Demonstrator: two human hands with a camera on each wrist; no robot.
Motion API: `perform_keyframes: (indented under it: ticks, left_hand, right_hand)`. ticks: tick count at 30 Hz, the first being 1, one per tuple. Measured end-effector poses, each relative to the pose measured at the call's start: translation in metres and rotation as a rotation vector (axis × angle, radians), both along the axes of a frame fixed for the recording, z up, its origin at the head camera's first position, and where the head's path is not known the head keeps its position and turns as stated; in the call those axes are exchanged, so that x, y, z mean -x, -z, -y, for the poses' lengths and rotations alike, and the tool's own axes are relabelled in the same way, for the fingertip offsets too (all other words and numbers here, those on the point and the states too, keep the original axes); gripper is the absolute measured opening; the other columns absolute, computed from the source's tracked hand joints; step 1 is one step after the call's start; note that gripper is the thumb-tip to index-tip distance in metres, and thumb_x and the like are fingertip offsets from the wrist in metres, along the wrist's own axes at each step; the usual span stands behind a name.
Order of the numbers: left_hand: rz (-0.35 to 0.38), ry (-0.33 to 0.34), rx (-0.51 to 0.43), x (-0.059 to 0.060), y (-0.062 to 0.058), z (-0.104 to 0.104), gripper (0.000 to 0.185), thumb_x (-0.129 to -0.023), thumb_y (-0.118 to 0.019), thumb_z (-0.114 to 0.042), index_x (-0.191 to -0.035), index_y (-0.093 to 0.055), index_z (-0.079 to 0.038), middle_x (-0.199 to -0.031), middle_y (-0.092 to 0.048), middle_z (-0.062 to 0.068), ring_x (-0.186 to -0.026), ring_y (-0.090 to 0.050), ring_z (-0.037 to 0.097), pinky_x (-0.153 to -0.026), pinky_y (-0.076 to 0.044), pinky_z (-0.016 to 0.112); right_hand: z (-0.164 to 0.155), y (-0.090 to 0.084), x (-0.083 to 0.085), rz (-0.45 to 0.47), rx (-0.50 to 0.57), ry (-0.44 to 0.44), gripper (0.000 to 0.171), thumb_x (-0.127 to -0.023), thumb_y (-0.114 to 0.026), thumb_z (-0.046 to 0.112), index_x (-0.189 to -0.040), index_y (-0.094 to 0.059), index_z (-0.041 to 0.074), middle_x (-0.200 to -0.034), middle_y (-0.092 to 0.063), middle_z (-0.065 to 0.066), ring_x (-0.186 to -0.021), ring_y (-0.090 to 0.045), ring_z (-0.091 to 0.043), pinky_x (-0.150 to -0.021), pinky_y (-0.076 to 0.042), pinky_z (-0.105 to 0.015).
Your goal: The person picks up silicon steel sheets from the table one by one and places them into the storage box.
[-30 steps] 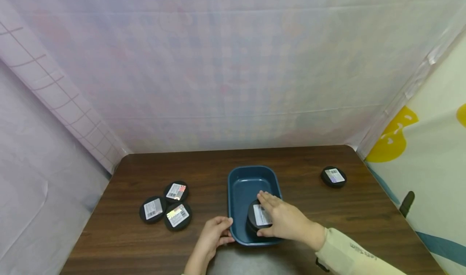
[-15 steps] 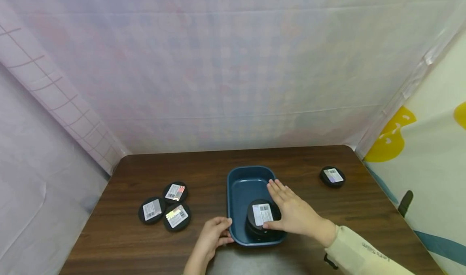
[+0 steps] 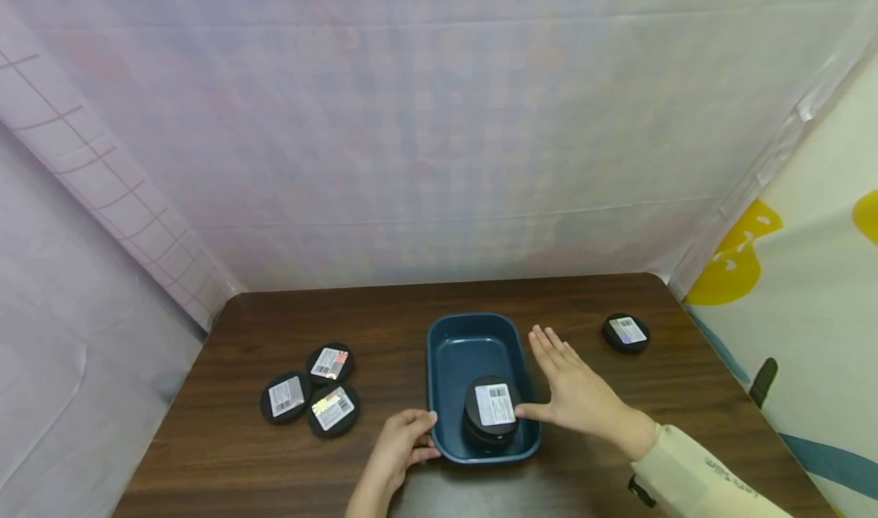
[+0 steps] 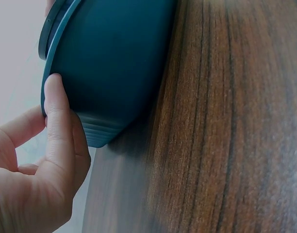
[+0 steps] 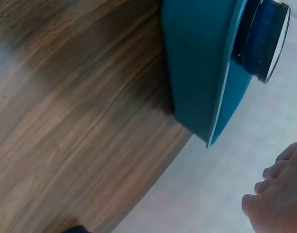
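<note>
Black tin stack (image 3: 491,414) sitting inside blue tray (image 3: 473,335), near end, mid-table. Right hand (image 3: 580,398) hovering just beside tray's right rim, fingers straight, slightly apart, holding nothing. Left hand (image 3: 401,445) gripping tray's near-left corner, fingers curling against outer wall. Three tins (image 3: 310,389) lying left, one tin (image 3: 626,332) far right.

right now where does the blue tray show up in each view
Head: the blue tray sits at lower centre on the table, a black round tin in its near end.
Left wrist: its outer wall fills the upper left, the left hand gripping its rim.
Right wrist: its wall and rim are at upper right.
Shared landmark: the dark wood table.
</note>
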State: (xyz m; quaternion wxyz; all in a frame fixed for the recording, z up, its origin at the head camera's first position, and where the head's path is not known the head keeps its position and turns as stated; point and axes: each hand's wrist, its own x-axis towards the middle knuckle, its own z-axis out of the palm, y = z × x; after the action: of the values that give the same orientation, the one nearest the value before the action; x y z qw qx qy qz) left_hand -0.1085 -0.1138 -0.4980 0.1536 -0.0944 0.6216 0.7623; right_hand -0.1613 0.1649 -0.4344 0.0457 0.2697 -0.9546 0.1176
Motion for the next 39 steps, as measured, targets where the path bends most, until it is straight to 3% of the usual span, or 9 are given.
perform_keyframes:
  ticks: [18, 27, 39]
  left_hand:
    - [0.0, 0.01, -0.016, 0.001, 0.002, -0.001, 0.027, -0.092, -0.055, -0.013, -0.102, -0.052, 0.012, -0.074, -0.052, 0.004, -0.063, -0.053, 0.011, -0.057, -0.056, 0.025]
    - [-0.011, -0.01, -0.017, -0.002, -0.004, -0.001, 0.029, -0.092, -0.055, -0.013, -0.104, -0.052, 0.012, -0.073, -0.052, 0.003, -0.063, -0.052, 0.01, -0.057, -0.055, 0.023]
    - [-0.007, -0.011, -0.017, -0.001, 0.0, 0.0, 0.024, -0.091, -0.056, -0.013, -0.1, -0.055, 0.009, -0.072, -0.052, 0.003, -0.062, -0.052, 0.011, -0.057, -0.056, 0.024]
  right_hand:
    - [-0.038, 0.016, 0.002, -0.022, -0.014, 0.083, 0.106, -0.076, -0.059, 0.067, -0.144, -0.022, -0.006, -0.15, -0.018, -0.022, -0.138, -0.015, -0.038, -0.11, -0.021, -0.054]
    - [-0.06, 0.026, 0.015, 0.023, -0.019, 0.133, 0.107, -0.076, -0.059, 0.066, -0.143, -0.02, -0.008, -0.15, -0.015, -0.025, -0.137, -0.016, -0.042, -0.11, -0.018, -0.056]
    - [-0.081, 0.027, 0.03, 0.045, -0.014, 0.203, 0.107, -0.078, -0.061, 0.062, -0.142, -0.017, -0.012, -0.148, -0.014, -0.03, -0.135, -0.017, -0.044, -0.109, -0.016, -0.058]
